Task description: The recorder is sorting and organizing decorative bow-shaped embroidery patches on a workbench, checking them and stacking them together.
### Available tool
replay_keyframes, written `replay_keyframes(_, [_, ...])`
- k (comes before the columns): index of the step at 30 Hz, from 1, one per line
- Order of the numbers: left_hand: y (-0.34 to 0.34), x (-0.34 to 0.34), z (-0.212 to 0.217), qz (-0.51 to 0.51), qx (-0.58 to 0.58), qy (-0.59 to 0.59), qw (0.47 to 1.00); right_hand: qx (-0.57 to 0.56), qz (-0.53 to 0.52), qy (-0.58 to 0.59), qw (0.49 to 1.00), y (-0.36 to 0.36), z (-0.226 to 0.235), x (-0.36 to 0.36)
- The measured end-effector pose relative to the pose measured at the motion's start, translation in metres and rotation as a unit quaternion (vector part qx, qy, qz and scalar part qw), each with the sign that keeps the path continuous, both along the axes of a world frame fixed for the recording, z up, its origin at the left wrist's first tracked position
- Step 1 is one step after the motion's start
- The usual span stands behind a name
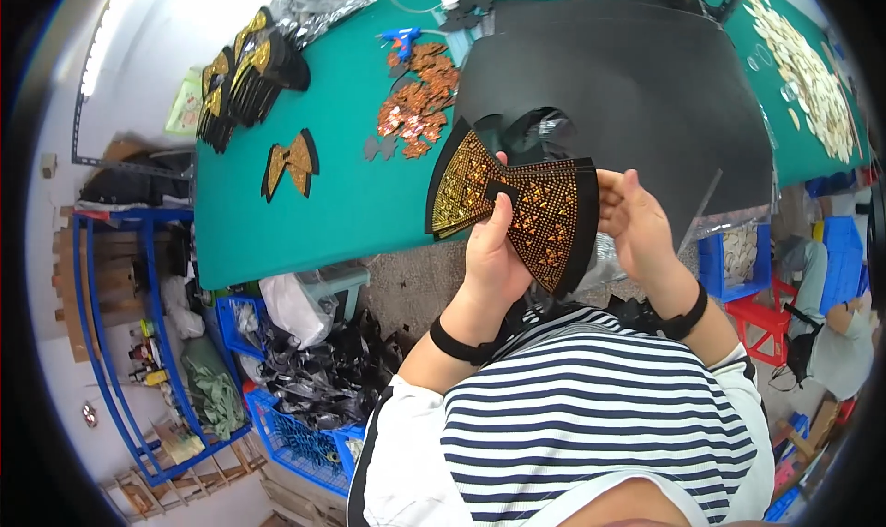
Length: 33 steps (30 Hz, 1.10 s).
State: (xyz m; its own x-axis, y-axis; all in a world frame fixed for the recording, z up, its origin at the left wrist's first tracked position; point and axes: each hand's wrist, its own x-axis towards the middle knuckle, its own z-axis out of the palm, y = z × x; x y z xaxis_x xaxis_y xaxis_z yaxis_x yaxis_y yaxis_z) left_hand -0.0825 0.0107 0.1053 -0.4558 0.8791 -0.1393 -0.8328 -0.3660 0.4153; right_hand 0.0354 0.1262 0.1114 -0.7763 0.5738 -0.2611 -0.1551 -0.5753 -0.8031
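Observation:
My left hand (491, 250) grips a large black bow (546, 215) covered in gold and amber studs, with the thumb pressed near its dark centre. Layered black edges show along the top and left side, so it may be more than one bow; I cannot tell. Beside the right edge of the bow, my right hand (637, 224) is open, thumb raised and fingers slightly bent. Whether its fingertips touch the edge is unclear. A smaller gold glitter bow (292, 164) with black backing lies on the green table (341, 204) to the left.
Stacked gold and black bows (254, 79) stand at the far left. Orange glittery pieces (420, 98) lie beside a blue glue gun (402, 41). A black sheet (628, 84) covers the table's middle. Pale oval pieces (803, 75) spread at far right; a red stool (764, 319) stands below.

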Motion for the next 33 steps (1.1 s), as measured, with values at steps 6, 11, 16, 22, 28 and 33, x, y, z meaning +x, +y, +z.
replay_keyframes(6, [-0.028, -0.067, -0.021, 0.049, 0.011, -0.054, 0.997, 0.119, -0.112, -0.211, 0.964, 0.02, -0.049, 0.008])
replay_keyframes(11, [-0.053, -0.109, -0.029, 0.119, -0.022, -0.104, 0.987, 0.218, -0.21, -0.385, 0.872, 0.029, -0.102, 0.061])
replay_keyframes(16, [-0.079, -0.141, -0.069, 0.239, -0.162, -0.042, 0.956, 0.228, -0.206, -0.451, 0.838, 0.032, -0.151, 0.1])
replay_keyframes(22, [-0.119, -0.177, -0.112, 0.352, -0.299, 0.038, 0.886, 0.208, -0.22, -0.448, 0.841, 0.037, -0.175, 0.096])
replay_keyframes(28, [-0.138, -0.218, -0.113, 0.376, -0.287, -0.012, 0.881, 0.293, -0.256, -0.465, 0.795, 0.041, -0.178, 0.094])
replay_keyframes(33, [-0.145, -0.244, -0.108, 0.378, -0.264, -0.026, 0.887, 0.308, -0.295, -0.597, 0.679, 0.057, -0.184, 0.121])
